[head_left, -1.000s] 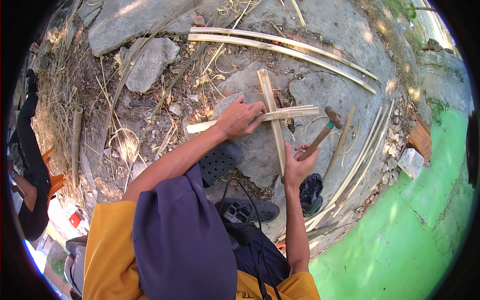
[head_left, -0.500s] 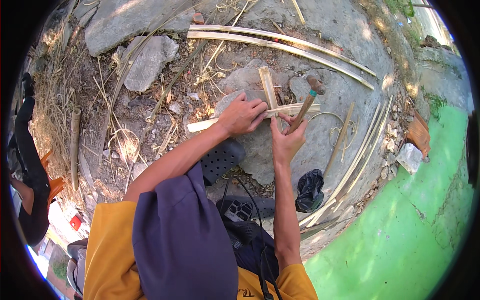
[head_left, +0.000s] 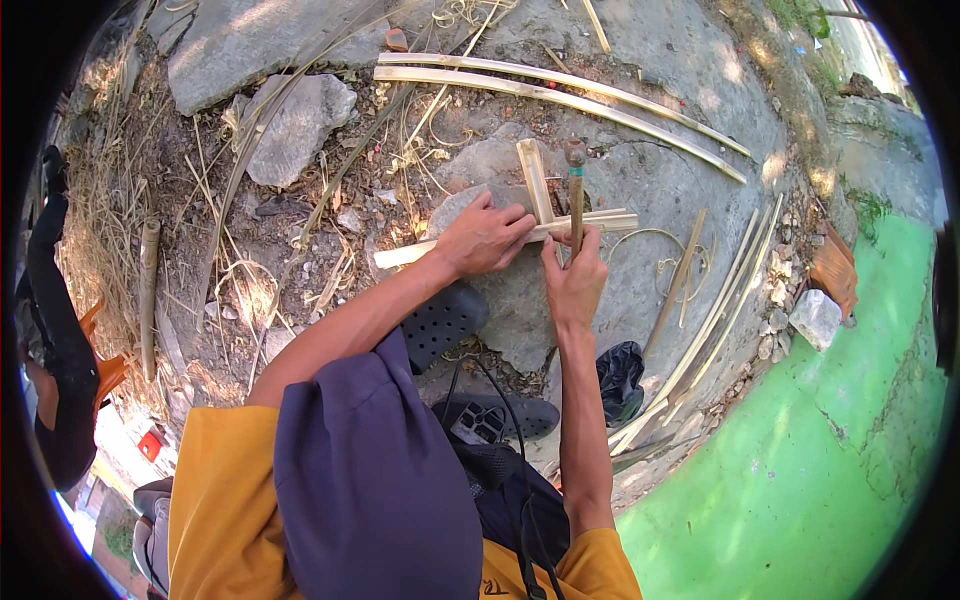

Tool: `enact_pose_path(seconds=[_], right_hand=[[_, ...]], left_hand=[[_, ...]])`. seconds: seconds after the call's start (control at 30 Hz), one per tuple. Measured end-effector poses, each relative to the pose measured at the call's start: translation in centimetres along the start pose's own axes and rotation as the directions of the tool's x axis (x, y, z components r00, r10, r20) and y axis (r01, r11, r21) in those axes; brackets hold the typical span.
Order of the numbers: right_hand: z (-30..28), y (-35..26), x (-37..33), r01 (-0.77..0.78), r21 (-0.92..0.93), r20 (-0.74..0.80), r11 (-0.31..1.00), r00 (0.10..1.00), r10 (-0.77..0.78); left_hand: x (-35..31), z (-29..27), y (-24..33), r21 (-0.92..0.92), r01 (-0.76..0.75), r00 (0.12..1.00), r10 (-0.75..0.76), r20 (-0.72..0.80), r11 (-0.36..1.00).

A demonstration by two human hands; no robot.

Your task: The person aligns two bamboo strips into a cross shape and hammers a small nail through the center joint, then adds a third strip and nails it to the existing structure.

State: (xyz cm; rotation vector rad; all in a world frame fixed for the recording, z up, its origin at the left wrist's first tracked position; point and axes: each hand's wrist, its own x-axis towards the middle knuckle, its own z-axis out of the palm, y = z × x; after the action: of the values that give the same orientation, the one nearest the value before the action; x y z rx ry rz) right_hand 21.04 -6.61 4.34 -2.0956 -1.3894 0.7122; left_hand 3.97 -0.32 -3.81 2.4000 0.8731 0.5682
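Observation:
Split bamboo strips lie crossed on a stone in front of me: a short upright one [head_left: 534, 170] meets a long pale pair [head_left: 405, 255] running left to right. My left hand [head_left: 488, 237] is closed over the long strips just left of the crossing, pressing them down. In my right hand [head_left: 577, 278] is a hammer [head_left: 576, 205] with a wooden handle and a teal band below its head. The hammer stands nearly upright in the picture, its head beyond the strips. Right fingertips are close to the strips' near edge; whether they touch is hidden.
Two long bamboo strips [head_left: 560, 90] lie at the far side. More strips [head_left: 725, 300] lie to the right, near a black plastic bag [head_left: 620, 380]. A grey rock [head_left: 300, 130] sits far left. Green floor [head_left: 780, 460] begins at right, with a white stone [head_left: 817, 318] at its edge.
The hammer has swung from tilting right to nearly upright, its head moving left. My right hand has turned slightly with it. The left hand stays on the strips.

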Motion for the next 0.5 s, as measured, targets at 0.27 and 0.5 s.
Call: enact_pose_path(seconds=[0.27,0.5], right_hand=[[-0.2,0.5,0.8,0.049,-0.021,0.027,0.999,0.998,-0.048],[0.0,1.2,0.5,0.115,0.029,-0.015,0.993,0.993,-0.114]], left_hand=[[0.2,-0.1,0.3,0.046,0.024,0.997,-0.027,0.078,0.999],[0.0,1.1,0.3,0.129,0.007,0.998,-0.015,0.062,0.992]])
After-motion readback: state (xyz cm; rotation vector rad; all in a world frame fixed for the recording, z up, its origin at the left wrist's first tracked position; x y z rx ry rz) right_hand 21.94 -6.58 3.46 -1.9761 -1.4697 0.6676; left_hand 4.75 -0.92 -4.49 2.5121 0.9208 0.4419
